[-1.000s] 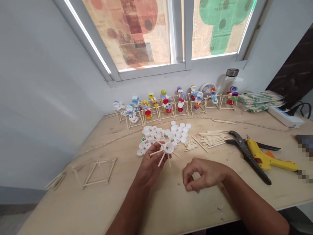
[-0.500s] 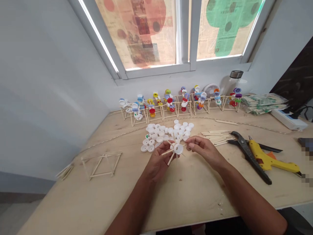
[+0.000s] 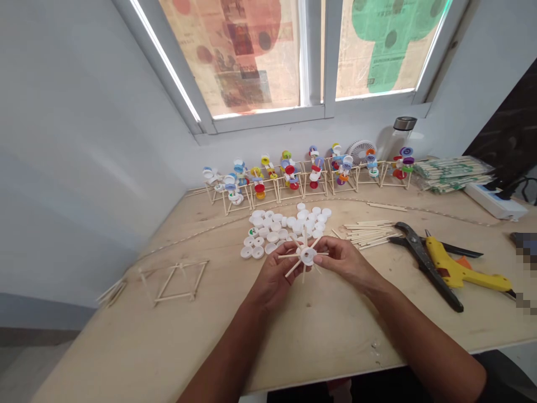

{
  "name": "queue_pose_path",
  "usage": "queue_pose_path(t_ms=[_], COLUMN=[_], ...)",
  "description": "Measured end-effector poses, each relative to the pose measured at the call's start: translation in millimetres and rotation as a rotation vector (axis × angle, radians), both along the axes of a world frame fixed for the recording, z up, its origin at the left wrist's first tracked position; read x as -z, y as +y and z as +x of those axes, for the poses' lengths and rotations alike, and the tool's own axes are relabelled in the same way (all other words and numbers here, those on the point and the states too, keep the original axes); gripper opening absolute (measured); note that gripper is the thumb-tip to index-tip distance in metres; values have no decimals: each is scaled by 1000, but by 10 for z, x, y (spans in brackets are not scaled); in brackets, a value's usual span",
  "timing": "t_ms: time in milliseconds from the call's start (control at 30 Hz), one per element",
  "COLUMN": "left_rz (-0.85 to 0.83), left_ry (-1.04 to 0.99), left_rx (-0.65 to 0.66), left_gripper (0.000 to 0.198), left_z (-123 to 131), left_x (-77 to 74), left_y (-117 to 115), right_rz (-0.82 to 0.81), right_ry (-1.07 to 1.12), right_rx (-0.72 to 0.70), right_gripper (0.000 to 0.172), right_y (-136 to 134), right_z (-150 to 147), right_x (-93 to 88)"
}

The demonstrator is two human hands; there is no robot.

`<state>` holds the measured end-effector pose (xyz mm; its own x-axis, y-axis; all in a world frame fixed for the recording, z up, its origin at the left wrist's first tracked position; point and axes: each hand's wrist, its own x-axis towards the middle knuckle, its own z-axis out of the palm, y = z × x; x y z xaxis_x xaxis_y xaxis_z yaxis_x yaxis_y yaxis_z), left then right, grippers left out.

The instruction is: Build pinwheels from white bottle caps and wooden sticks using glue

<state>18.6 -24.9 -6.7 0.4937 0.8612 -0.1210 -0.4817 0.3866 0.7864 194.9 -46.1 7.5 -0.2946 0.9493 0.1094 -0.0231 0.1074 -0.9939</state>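
Item: white bottle cap (image 3: 307, 256) with radial wooden sticks (image 3: 293, 268)
Left hand (image 3: 277, 277): curled, gripping cap
Right hand (image 3: 344, 260): fingertips pinching cap
Nearby: loose white caps (image 3: 272, 232)

We see two bare forearms, the left forearm (image 3: 220, 352) rising from the bottom edge left of centre and the right forearm (image 3: 428, 336) running in from the lower right. Both taper toward the wrists and end in ungloved hands. The left hand (image 3: 274, 277) sits just left of the middle of the frame, with its broad back and knuckles toward us. The right hand (image 3: 346, 260) sits just right of the middle, with lean fingers (image 3: 331, 249) and small, short nails as far as we can tell. At the lower right corner, a dark sleeve or garment (image 3: 505, 380) meets the right arm; below the table edge, dark clothing (image 3: 306, 394) shows too. Its exact cut is hidden.
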Motion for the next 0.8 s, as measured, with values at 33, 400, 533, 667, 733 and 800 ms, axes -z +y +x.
queue_pose_path(t_ms=[33,400,533,667,733,800], left_rz=[3,-3,9,32,59,99], left_ry=[5,129,115,46,16,21], left_rx=[-9,-80,-69,-34,11,45], left_gripper=[24,18,13,22,32,36], left_z=[6,54,50,11,-8,-12], left_x=[-4,-29,-26,-25,-36,-48], left_y=[2,-1,-3,17,23,18], right_rz=[-7,-56,-58,-26,-7,2], right_ry=[27,131,100,61,39,17], right_rx=[-1,45,103,213,259,289], right_gripper=[27,27,26,27,30,34], right_y=[4,0,6,22,31,36], right_z=[-7,-32,-31,-22,-18,-18], right_x=[8,18,57,90,100,103])
